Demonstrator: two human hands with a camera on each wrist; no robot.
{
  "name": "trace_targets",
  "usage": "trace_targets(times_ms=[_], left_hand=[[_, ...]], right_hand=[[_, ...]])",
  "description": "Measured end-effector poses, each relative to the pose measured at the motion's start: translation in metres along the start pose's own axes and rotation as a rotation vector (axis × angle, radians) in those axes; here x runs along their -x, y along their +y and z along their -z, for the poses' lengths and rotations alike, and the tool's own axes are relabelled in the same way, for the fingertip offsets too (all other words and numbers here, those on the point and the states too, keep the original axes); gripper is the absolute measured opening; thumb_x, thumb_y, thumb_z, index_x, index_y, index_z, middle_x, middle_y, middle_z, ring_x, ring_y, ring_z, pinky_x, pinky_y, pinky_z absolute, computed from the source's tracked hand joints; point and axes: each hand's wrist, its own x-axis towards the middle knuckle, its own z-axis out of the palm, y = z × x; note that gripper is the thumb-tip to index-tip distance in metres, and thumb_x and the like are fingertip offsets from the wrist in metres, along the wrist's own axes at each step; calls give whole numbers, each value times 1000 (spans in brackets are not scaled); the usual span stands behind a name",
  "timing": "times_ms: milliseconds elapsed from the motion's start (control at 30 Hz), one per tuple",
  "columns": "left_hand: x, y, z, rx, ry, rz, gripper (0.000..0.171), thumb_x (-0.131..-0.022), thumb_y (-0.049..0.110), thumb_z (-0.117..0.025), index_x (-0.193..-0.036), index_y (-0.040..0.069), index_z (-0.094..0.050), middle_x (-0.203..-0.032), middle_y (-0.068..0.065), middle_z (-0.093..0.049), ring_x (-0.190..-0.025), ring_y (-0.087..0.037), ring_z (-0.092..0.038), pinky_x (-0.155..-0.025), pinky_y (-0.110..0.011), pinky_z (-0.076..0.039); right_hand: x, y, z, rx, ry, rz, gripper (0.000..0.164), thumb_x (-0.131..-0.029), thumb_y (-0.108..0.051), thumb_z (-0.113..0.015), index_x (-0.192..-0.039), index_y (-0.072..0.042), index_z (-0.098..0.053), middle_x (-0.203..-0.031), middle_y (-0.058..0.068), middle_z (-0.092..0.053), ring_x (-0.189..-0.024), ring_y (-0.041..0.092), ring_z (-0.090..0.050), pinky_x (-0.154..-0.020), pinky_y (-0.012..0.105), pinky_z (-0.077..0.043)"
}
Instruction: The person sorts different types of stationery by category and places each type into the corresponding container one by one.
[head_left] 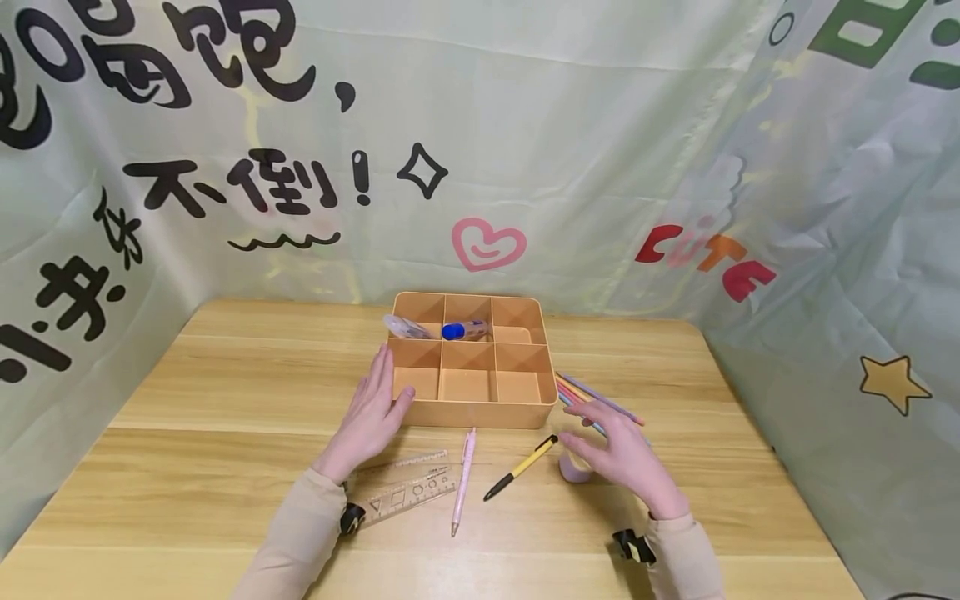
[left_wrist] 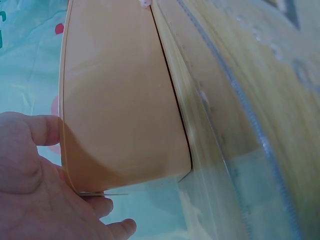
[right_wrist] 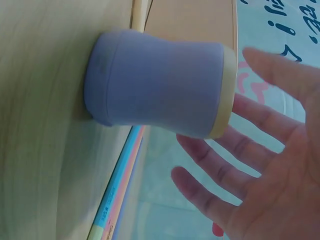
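- Clock centred on the tan box point(head_left: 472, 415) in head view, 12 = far side.
- Lavender tub point(right_wrist: 160, 82) stood upright on the table at 4:30, outside the box, cream rim point(right_wrist: 226, 92) up.
- Right hand point(head_left: 618, 446) was at 4, fingers spread apart, thumb opposite, not clamped. Rim overlapped the fingers in the wrist view, so couldn't tell if a fingertip touched.
- Tub read as light, stiff, smooth, maybe slightly slippery; unlikely fragile. Best hold, my call: slight waist below the rim, thumb against fingers.
- Left hand point(head_left: 367, 421) was at 8, fingers fairly straight along the left wall, thumb at the front-left rim. Rested on the box, no clamp.
- Box looked light, stiff, thin-walled; probably slid easily on smooth wood. Best hold: both side walls, 3 and 9, kept level. Clear pen point(head_left: 409, 327) at 11 and blue-capped pen point(head_left: 465, 331) at 12 sat loose, would've shifted on a tilt.
- Yellow pen point(head_left: 522, 467) lay at 5, close by the tub; looked likely to roll if bumped.
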Motion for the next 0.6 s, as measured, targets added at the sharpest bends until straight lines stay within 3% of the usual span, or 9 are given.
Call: trace_targets(times_ms=[100,200,433,600], left_hand=[[0,0,0,-4,2,-3,70,-105,34,-32,-148,-14,-3,-157,-26,4,-142,-39,-5,-112,-64,-13],[0,0,0,-1,1,-2,70,-105,35,-32,-148,-14,-4,-157,-26,4,-142,-39,-6,-112,-64,-13],[0,0,0,4,-7,8,69,-106,33,-33,-148,-13,-3,-157,-25,5,-142,-37,-4,-112,-63,-12],[0,0,0,4,-6,8,69,-105,32,-34,-148,-14,-3,-157,-25,5,-142,-37,-4,-112,-64,-12]], right_hand=[[2,-2,1,27,-49,-38,42,-84,-34,-72,-114,-5,-68,-109,8,-66,-87,24,-59,-62,38,-51],[3,-4,1,57,-91,-70,43,-82,-36,-73,-113,-6,-68,-104,7,-65,-82,21,-54,-56,31,-44],[6,-2,1,73,-207,-106,57,-82,-52,-68,-119,-9,-64,-111,10,-63,-94,24,-59,-76,46,-52],[8,-2,-1,89,-236,-87,57,-80,-52,-70,-116,-8,-64,-114,10,-61,-97,24,-60,-80,47,-53]])
